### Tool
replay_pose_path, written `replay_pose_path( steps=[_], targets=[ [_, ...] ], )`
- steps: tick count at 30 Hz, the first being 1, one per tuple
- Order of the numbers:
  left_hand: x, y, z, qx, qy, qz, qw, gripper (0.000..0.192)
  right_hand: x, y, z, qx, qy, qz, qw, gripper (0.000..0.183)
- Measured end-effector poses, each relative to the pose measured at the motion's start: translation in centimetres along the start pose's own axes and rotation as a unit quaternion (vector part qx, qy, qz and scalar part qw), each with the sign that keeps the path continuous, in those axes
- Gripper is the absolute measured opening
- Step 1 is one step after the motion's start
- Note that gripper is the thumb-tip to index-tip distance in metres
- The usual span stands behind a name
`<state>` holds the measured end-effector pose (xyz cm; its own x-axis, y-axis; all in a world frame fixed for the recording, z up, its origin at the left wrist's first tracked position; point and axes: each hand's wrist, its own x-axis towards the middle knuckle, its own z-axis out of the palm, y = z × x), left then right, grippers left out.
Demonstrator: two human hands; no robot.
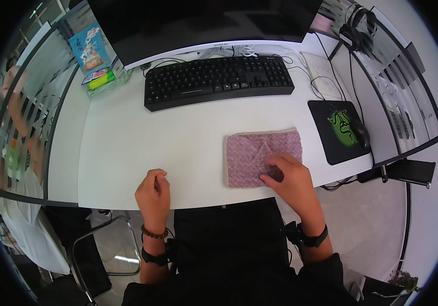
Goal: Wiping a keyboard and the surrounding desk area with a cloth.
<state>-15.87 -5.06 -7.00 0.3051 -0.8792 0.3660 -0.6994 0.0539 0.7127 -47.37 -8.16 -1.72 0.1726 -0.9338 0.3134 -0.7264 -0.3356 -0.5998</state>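
Observation:
A pinkish-purple cloth [244, 164] with a woven pattern and a pale edge lies folded on the white desk, right of centre. One small part of it forms a raised, triangular fold near its middle. My right hand [290, 178] is over the cloth's lower right part, thumb and fingers curved with a gap between them; whether the fingertips touch the fabric is unclear. At the desk's front edge, left of the cloth, my left hand [154, 195] is loosely curled with nothing visible in it.
A black keyboard [219, 80] sits below a monitor [203, 23]. To the right, a mouse [360, 134] rests on a black mouse pad [324, 141]. Snack packets [92, 53] stand at the back left. Glass partitions flank the desk [134, 141]; a person is beyond the left one.

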Motion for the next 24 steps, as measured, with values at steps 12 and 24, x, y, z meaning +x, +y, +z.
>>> replay_pose_path(
  steps=[12, 24],
  targets=[
    [-0.1, -0.1, 0.0, 0.013, 0.003, 0.000, 1.000, 0.006, 4.2, 8.4, -3.1, 0.122, 0.127, 0.204, 0.963, 0.013],
    [0.0, -0.1, 0.1, 0.008, 0.006, 0.005, 1.000, 0.007, 2.9, -0.3, 0.4, 0.008, 0.059, -0.016, 0.998, 0.019]
  ],
)
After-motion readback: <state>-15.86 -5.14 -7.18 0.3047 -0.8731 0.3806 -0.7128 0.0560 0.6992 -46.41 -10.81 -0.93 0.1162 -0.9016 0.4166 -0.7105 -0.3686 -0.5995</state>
